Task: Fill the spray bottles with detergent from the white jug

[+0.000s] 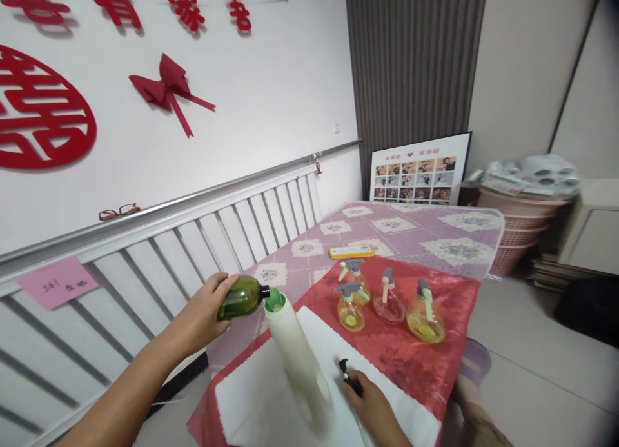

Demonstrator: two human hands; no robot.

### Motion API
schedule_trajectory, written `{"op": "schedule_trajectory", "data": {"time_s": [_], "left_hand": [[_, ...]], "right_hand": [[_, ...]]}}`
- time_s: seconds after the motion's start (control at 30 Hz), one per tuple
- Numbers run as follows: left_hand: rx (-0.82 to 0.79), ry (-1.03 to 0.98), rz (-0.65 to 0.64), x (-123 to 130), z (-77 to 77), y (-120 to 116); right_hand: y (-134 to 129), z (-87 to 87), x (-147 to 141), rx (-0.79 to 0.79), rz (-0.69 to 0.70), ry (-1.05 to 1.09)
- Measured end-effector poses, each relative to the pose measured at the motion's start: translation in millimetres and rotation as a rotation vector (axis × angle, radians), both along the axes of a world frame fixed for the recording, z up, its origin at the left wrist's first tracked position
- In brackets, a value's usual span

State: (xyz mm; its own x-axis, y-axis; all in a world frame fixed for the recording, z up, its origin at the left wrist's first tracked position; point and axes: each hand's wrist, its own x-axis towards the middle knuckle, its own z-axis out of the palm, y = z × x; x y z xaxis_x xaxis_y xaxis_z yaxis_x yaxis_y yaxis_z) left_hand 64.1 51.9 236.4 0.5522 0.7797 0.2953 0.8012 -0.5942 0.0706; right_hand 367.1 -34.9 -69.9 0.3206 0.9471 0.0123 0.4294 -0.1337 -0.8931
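Lower centre, the left hand [213, 308] is wrapped round one green bottle [239, 298], tipped sideways, its neck right at the mouth of one white bottle [297, 350], leaning! Lower right of that, the right hand [372, 405] has its fingers closed on one black pump [344, 367]. Beyond, four spray bottles [425, 321], right of centre, on the red cloth [406, 369]; one yellow box [352, 251] behind them on the counter [391, 224]. Far left, a pink note [58, 284] reads "361", the rest unclear; upper left, red characters [186, 8] include 有, 家 and 吾.
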Motion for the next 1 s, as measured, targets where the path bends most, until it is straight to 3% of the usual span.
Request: {"op": "schedule_trajectory", "data": {"time_s": [1.0], "left_hand": [[0.091,0.135,-0.033,6,11.7,1]], "right_hand": [[-1,2.9,0,0.029,-0.017,0.022]]}}
